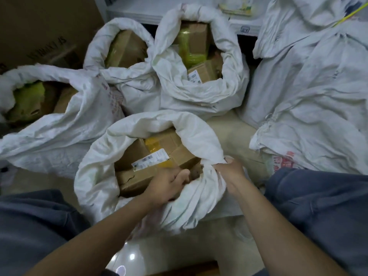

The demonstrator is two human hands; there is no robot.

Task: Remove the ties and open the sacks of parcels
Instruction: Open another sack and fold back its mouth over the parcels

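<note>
**Both hands on the open sack**

Gripping the rolled-down rim of the nearest sack on its near side with the left hand, fingers curled over the cloth. Clutching the same rim further right with the right hand, fingers closed tight on a bunch of fabric. Standing open on the floor between the trouser legs, with brown boxes inside (one with a white label and yellow tape). Behind it, three more sacks, likewise open and showing boxes. To the right, well apart from the hands, a heap of shut sacks, with a yellow tie near the top corner.
</note>
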